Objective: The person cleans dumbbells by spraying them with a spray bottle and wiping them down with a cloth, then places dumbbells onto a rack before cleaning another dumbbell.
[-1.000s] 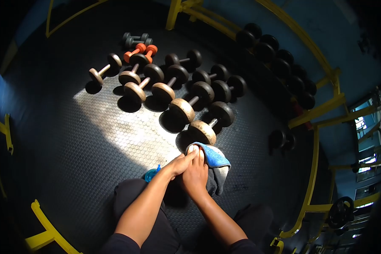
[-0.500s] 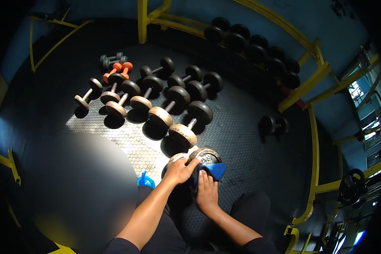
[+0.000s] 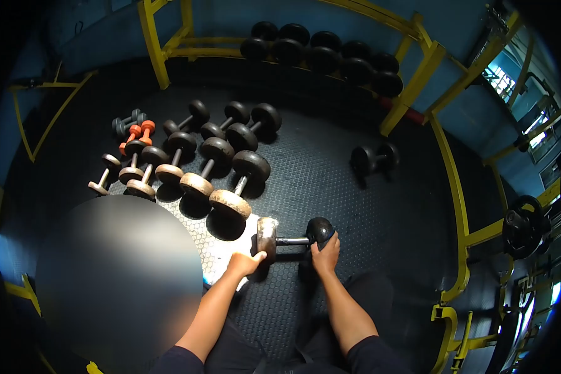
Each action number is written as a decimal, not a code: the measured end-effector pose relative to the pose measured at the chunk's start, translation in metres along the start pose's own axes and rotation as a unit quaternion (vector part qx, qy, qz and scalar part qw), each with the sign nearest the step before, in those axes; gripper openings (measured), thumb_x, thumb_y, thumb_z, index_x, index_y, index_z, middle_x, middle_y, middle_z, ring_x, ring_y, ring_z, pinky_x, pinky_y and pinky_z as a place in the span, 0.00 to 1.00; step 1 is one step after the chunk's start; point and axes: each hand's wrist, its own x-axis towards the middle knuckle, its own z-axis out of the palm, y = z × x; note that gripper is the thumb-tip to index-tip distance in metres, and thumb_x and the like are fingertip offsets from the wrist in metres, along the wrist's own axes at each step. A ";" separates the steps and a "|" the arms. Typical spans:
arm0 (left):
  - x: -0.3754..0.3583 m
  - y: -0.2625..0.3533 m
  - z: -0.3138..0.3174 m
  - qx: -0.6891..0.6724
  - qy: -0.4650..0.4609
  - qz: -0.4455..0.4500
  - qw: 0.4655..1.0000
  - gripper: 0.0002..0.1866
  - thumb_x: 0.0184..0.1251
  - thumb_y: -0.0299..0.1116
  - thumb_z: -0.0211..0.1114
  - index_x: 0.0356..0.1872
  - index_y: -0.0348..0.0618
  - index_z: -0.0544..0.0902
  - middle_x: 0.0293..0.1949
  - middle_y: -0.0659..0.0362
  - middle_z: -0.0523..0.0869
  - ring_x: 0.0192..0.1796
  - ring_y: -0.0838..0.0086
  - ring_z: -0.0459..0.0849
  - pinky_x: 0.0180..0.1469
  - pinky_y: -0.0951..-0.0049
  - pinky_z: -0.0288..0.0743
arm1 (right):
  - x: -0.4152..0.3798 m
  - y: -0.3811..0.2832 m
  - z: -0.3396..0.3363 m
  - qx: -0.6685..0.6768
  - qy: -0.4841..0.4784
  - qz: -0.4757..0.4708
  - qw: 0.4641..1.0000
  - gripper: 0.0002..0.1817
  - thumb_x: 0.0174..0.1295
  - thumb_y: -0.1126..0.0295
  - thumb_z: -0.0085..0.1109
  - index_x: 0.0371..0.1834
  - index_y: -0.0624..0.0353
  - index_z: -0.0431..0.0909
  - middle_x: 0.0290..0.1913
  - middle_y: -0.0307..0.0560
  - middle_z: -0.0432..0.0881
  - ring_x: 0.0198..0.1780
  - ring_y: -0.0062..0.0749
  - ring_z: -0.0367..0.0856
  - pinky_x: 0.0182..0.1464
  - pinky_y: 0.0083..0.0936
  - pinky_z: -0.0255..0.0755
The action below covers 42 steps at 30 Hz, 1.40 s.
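Currently, from my remote seat, I have one dumbbell [image 3: 293,241] in front of the knees, its bar running nearly crosswise between both hands; its left head catches sunlight along the upper part and is dark lower down, while its right head is black and glossy. My left hand [image 3: 246,263] touches the near edge of the left head, thumb laid along it; the other fingers are hidden from me, so I can't make out how firmly they are curled. My right hand [image 3: 326,254] is wrapped about the right head, thumb on the near side and fingers around the outer side; whether the weight bears on the black floor [image 3: 330,187] or hangs just above it, I can't judge.

Beyond the left head stand rows of dumbbells [image 3: 207,167], the near heads pale in the sun; at their far left lie orange dumbbells [image 3: 147,125] and, behind those, grey dumbbells [image 3: 136,115]; a lone dumbbell [image 3: 363,161] rests well apart to the right. Further back, a yellow rack [image 3: 411,90] carries black dumbbells [image 3: 324,59]; a weight plate [image 3: 518,224] hangs at far right; a blurred grey shape [image 3: 118,274] covers much of my lower left view.
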 end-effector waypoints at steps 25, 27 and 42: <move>0.005 -0.026 0.035 -0.202 0.050 0.025 0.978 0.17 0.59 0.24 0.57 0.49 0.39 0.83 0.44 0.43 0.87 0.51 0.51 0.85 0.54 0.62 0.78 | 0.013 -0.109 0.092 0.044 -0.164 -0.415 0.894 0.23 0.62 0.60 0.52 0.57 0.62 0.77 0.60 0.63 0.77 0.53 0.65 0.77 0.55 0.50 0.72; -0.003 -0.030 0.044 -0.161 0.083 0.023 0.983 0.20 0.58 0.23 0.55 0.52 0.39 0.84 0.46 0.42 0.87 0.51 0.53 0.85 0.54 0.64 0.78 | 0.047 -0.100 0.125 -0.043 -0.267 -0.413 0.870 0.15 0.61 0.63 0.52 0.41 0.60 0.82 0.46 0.58 0.85 0.49 0.60 0.81 0.50 0.46 0.75; 0.008 -0.017 0.005 -0.188 -0.143 -0.019 0.972 0.21 0.61 0.21 0.51 0.56 0.37 0.79 0.53 0.47 0.85 0.56 0.58 0.83 0.61 0.67 0.74 | 0.000 -0.129 0.094 0.276 -0.187 -0.144 0.932 0.18 0.53 0.67 0.60 0.45 0.65 0.78 0.44 0.60 0.82 0.46 0.53 0.81 0.51 0.40 0.75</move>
